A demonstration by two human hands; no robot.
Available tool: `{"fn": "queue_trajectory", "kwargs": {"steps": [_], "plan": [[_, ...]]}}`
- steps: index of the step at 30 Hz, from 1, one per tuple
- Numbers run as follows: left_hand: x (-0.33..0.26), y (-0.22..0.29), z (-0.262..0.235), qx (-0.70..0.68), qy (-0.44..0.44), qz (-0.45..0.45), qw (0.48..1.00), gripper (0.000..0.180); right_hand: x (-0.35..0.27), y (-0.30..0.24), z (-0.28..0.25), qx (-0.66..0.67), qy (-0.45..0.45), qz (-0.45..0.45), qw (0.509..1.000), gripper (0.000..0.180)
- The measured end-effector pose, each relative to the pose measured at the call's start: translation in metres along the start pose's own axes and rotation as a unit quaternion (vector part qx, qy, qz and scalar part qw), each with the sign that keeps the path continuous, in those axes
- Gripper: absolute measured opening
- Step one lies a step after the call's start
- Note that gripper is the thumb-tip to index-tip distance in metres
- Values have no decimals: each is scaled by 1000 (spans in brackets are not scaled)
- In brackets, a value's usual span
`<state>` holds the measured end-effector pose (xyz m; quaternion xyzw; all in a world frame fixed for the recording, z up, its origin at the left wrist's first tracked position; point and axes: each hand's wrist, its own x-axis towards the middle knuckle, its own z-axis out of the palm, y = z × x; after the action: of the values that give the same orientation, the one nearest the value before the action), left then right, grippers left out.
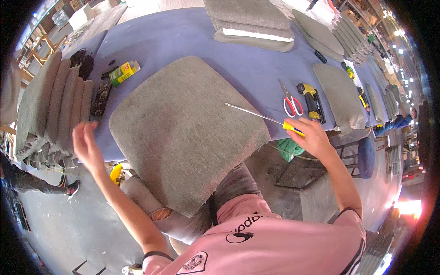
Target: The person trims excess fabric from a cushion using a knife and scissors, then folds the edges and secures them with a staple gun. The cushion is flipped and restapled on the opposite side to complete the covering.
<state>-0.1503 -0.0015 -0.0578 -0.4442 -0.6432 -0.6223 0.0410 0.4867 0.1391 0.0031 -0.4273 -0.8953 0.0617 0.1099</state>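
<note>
A grey fabric-covered seat pad (183, 123) lies on the blue table in front of me, its near corner hanging over the edge toward my lap. My right hand (311, 137) is closed around the yellow handle of a screwdriver (256, 114). The long metal shaft points left, its tip over the right part of the pad; whether it touches the fabric I cannot tell. Off to the left, my left hand (87, 145) is raised beside a stack of grey covers (62, 96). Its fingers are extended and hold nothing, apart from the pad.
Red-handled scissors (292, 104) and a black-and-yellow staple gun (312, 101) lie right of the pad on the blue table (156, 34). A green-and-yellow box (123, 73) sits at the left. More grey pads (252, 23) are stacked at the back; a blue stool (365, 158) stands right.
</note>
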Motion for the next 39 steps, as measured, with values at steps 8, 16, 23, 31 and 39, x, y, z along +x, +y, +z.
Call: {"fn": "queue_trajectory", "kwargs": {"steps": [8, 16, 23, 31, 39], "plan": [[-107, -90, -130, 385, -44, -63, 920, 32, 13, 5, -22, -63, -12, -58, 996, 43], [27, 20, 29, 258, -309, 36, 915, 44, 22, -16, -33, -245, 10, -112, 963, 47], [-55, 129, 244, 101, -421, 348, 832, 66, -38, 20, 92, 301, -42, 154, 940, 41], [-105, 126, 275, 100, -450, 306, 833, 59, -32, 12, 90, 318, -88, 196, 923, 50], [-116, 127, 277, 137, -459, 280, 832, 48, -42, -6, 47, 165, -52, 160, 972, 35]]}}
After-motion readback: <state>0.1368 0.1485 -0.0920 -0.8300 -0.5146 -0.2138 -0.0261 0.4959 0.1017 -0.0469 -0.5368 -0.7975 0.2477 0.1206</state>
